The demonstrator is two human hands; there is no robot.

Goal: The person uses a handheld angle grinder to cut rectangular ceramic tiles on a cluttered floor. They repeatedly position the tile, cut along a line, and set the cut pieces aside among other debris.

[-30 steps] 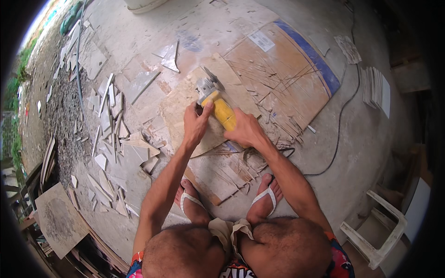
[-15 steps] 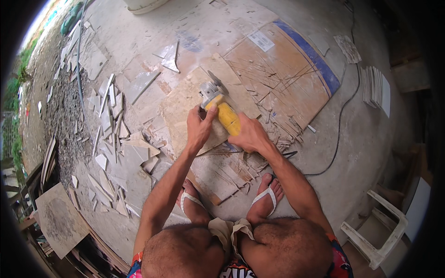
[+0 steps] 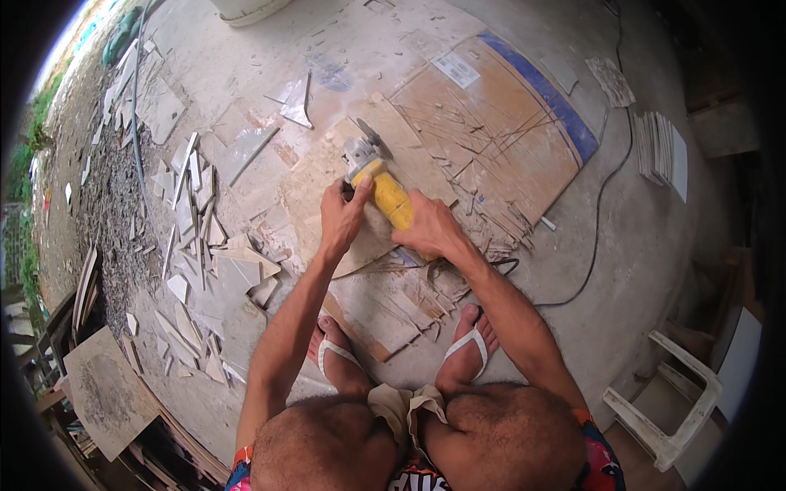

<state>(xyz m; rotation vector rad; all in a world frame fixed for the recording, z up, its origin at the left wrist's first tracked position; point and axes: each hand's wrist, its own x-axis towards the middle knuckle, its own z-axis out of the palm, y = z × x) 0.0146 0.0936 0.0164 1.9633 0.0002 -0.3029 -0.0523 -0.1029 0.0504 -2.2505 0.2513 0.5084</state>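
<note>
A yellow angle grinder [image 3: 388,199] with a grey metal head lies between my two hands. Its thin disc [image 3: 375,137] points up and away, over a dusty beige tile [image 3: 315,200] on the floor. My left hand [image 3: 341,214] is closed near the head, thumb on the yellow body; what its other fingers grip, apparently the black side handle, is mostly hidden. My right hand [image 3: 431,227] wraps round the rear of the body. Whether the disc touches the tile I cannot tell.
Scored brown cardboard [image 3: 499,110] with a blue edge lies right of the tile. Broken tile pieces [image 3: 196,204] are scattered at left. A black cord [image 3: 596,245] curves along the right, near stacked tiles [image 3: 655,147]. A white stool [image 3: 667,401] lies lower right; my sandalled feet [image 3: 340,356] are close.
The grinder has shifted slightly left and away, with both hands moving along with it. Both hands keep their hold.
</note>
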